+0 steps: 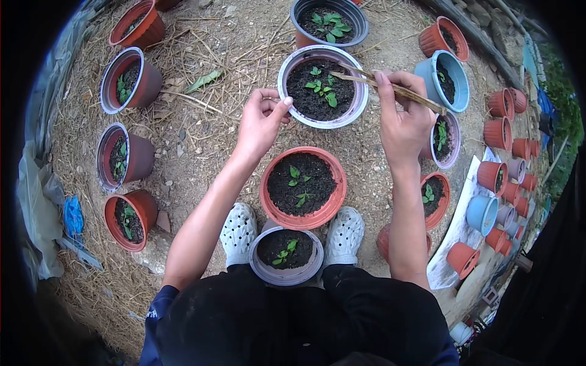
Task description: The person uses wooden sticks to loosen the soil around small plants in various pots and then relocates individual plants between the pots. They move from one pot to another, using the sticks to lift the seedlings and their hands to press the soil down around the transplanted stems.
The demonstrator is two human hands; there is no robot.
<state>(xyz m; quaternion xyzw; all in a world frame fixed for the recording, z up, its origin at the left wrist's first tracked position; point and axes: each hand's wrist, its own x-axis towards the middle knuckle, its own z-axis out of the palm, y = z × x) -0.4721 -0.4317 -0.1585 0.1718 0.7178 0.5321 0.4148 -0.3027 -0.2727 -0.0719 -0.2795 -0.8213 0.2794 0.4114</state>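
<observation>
Two hands at far pot (323,86): right hand (403,122) pinching stick (390,88), left hand (261,122) loosely curled, empty, touching rim. Step: working soil round seedlings (322,88); next needs gentle strokes.

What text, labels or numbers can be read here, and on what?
None can be read.
Pots, such as the grey pot by the left hand: no labels show.
Stick in the right hand: no marks.
White sheet at right: nothing legible.
Dark sleeve: a small pale mark, too small and blurred to read.
</observation>
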